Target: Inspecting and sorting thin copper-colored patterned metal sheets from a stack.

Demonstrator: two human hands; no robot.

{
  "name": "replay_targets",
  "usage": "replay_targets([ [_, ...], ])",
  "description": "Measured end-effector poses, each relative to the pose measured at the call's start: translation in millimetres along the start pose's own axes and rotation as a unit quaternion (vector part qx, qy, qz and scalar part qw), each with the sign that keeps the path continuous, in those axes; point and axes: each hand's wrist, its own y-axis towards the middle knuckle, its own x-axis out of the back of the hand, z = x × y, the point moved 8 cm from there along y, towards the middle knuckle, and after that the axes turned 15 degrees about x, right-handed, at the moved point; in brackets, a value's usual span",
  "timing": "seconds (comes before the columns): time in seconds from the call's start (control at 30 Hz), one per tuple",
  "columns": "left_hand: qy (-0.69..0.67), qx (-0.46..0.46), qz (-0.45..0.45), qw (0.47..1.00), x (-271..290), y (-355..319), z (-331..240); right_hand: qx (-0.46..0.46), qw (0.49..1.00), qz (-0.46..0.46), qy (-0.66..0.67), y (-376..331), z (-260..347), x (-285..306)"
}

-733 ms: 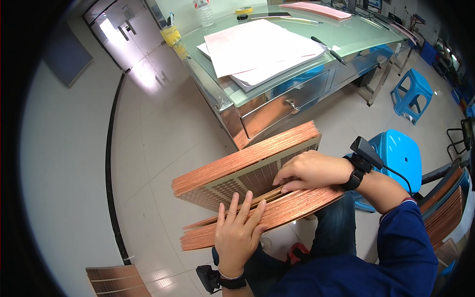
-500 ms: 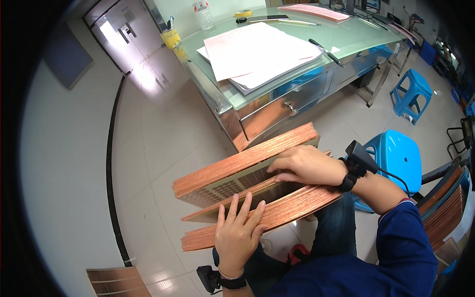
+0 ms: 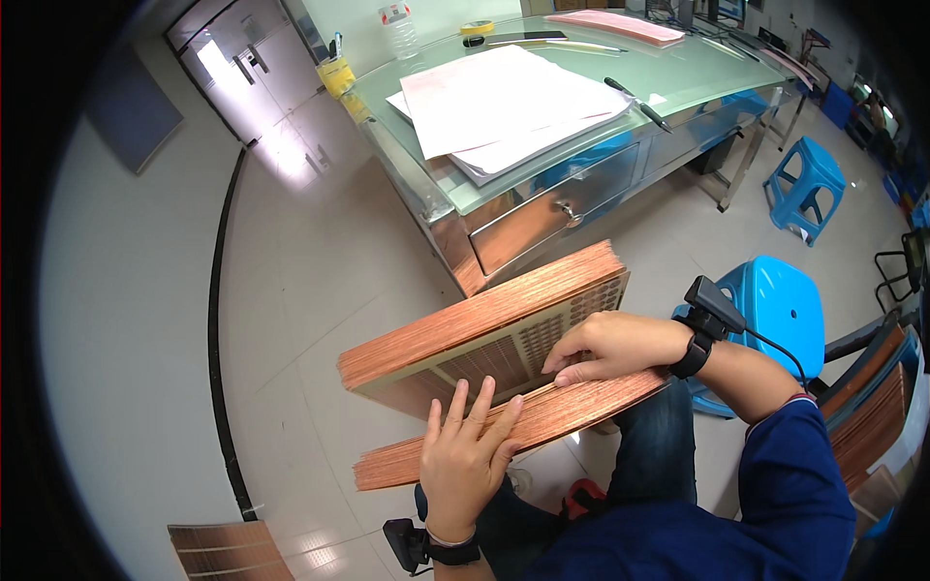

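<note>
Two stacks of thin copper-edged panels stand on edge before me with a gap between them. The far stack (image 3: pixel 465 315) turns a face with a pattern of dots and lines toward me. Against the near stack (image 3: pixel 572 414), my left hand (image 3: pixel 465 465) lies with its fingers stretched and spread over the top edges. My right hand (image 3: pixel 620 347) is closed at the far side of the near stack, thumb and bent fingers together at the top of its rearmost panel. The fingertips behind that edge are partly hidden.
Beyond the stacks stands a glass-topped desk (image 3: pixel 450 184) with papers (image 3: pixel 523 97), a pen (image 3: pixel 639 105) and a bottle (image 3: pixel 398 31). Blue stools (image 3: pixel 775 310) stand on the right, beside more copper-edged panels (image 3: pixel 877 416). Another panel (image 3: pixel 228 550) lies at lower left.
The thin panel group standing between the stacks has come back against the near stack, baring more of the far stack's patterned face. My right hand moved toward me; my left hand stayed.
</note>
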Motion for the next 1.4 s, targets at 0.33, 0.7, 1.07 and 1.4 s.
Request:
replay_targets([
  [0.33, 0.0, -0.001, 0.006, 1.0, -0.2, -2.2, -1.7, -0.007, 0.999, -0.01, 0.029, 0.6, -5.4, -2.8],
  [0.7, 0.004, 0.003, 0.003, 1.0, -1.9, -1.7, -0.6, 0.039, 0.998, -0.022, 0.032, 1.9, -4.2, -4.5],
  [1.07, 0.013, -0.002, 0.004, 1.0, -1.1, -0.3, -2.6, 0.107, 0.971, -0.135, -0.166, 7.6, 8.2, 21.0],
  [1.4, 0.025, -0.005, 0.001, 1.0, -3.3, -1.7, -1.5, 0.1, 0.973, -0.146, -0.15, -4.8, 13.3, 17.7],
])
